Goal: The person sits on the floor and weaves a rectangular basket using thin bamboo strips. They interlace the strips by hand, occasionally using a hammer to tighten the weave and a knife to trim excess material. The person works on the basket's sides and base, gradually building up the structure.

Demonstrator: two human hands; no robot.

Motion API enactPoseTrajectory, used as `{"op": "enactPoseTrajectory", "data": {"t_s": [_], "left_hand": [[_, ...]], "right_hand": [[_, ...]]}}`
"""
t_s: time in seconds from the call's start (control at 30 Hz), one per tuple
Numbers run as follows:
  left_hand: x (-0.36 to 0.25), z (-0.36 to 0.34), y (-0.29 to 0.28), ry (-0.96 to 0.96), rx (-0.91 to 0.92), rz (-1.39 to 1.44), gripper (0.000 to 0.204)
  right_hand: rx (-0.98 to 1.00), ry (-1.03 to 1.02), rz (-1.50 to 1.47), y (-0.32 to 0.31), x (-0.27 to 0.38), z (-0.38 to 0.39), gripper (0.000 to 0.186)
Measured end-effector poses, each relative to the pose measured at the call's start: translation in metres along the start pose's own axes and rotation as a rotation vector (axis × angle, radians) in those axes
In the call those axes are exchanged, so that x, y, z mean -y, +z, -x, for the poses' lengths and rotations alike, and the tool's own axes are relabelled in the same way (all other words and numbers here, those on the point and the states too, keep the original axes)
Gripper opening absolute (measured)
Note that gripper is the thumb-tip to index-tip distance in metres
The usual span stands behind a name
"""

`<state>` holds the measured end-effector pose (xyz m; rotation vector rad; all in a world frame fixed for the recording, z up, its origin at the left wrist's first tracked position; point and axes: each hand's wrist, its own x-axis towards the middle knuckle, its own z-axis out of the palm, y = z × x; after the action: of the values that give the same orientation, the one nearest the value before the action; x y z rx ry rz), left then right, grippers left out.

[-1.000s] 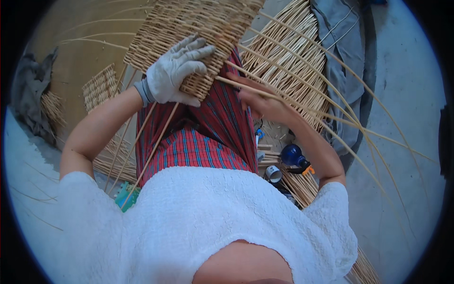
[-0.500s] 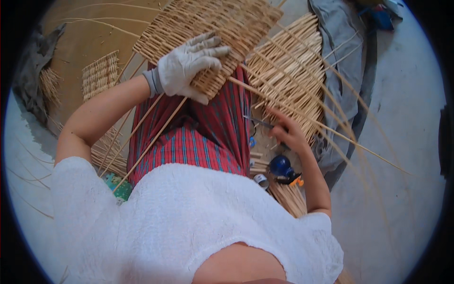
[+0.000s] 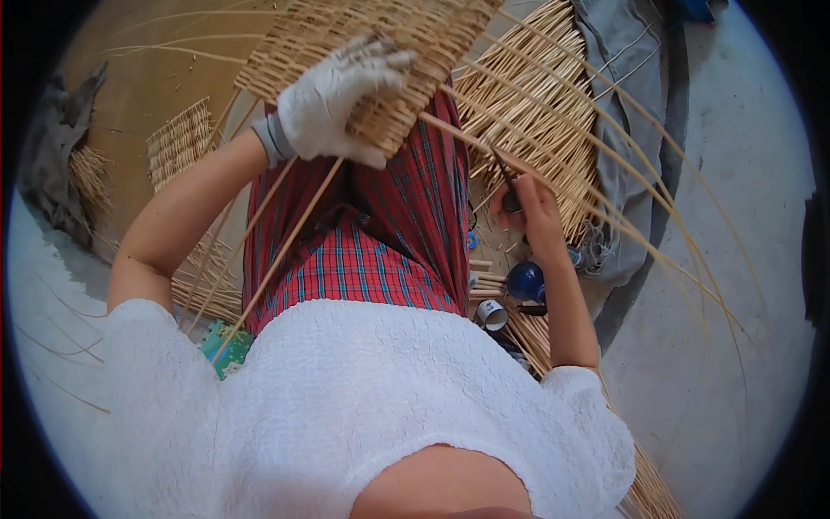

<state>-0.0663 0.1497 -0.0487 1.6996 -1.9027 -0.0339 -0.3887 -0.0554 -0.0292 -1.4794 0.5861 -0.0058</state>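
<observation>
My left hand (image 3: 333, 104), in a pale work glove, holds a woven wicker panel (image 3: 372, 30) over my knees. Its fingers lie across the weave, and the thumb is at the near edge. Long unwoven rods stick out from the panel on both sides. In my bare right hand (image 3: 538, 208) is a narrow-bladed knife (image 3: 503, 169) with a dark handle. The blade meets one rod (image 3: 467, 137) just right of the panel. My right index finger is stretched along that rod; the other fingers wrap round the handle, partly hidden.
A heap of cut rods (image 3: 540, 95) lies on grey cloth (image 3: 627, 112) at the right. A smaller woven piece (image 3: 180, 143) is on the floor at the left. By my right forearm are a blue round object (image 3: 525, 282), a small white cylinder (image 3: 492, 315) and more rods.
My right hand has moved up with the knife, bringing the blade from beside my lap to the rod. The panel and my left hand have shifted slightly left and up in view.
</observation>
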Motion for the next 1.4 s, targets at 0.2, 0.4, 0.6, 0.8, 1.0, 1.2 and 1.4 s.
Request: {"op": "enactPoseTrajectory", "data": {"t_s": [0.2,0.4,0.6,0.8,1.0,1.2,1.4], "left_hand": [[0.0,-0.008,0.002,-0.017,0.038,-0.077,0.112],[0.001,-0.008,0.002,0.009,0.022,-0.068,0.115],[0.001,-0.005,0.002,0.014,0.04,-0.121,0.115],[0.002,-0.003,0.005,0.041,0.017,-0.093,0.118],[-0.004,-0.006,0.006,0.022,0.151,-0.132,0.122],[0.003,-0.01,0.008,0.058,0.134,-0.137,0.126],[0.004,-0.012,0.006,0.046,0.116,-0.084,0.127]], "right_hand": [[0.049,-0.212,0.521,0.033,0.007,0.025,0.053],[0.094,-0.091,0.433,0.044,0.027,0.019,0.064],[0.19,-0.028,0.415,0.038,0.034,0.004,0.054],[0.19,0.011,0.413,0.041,0.044,0.001,0.052],[0.167,-0.091,0.862,0.045,0.067,-0.002,0.052],[0.17,-0.226,0.89,0.042,0.053,-0.026,0.049],[0.387,-0.125,0.589,0.017,0.05,-0.057,0.044]]}}
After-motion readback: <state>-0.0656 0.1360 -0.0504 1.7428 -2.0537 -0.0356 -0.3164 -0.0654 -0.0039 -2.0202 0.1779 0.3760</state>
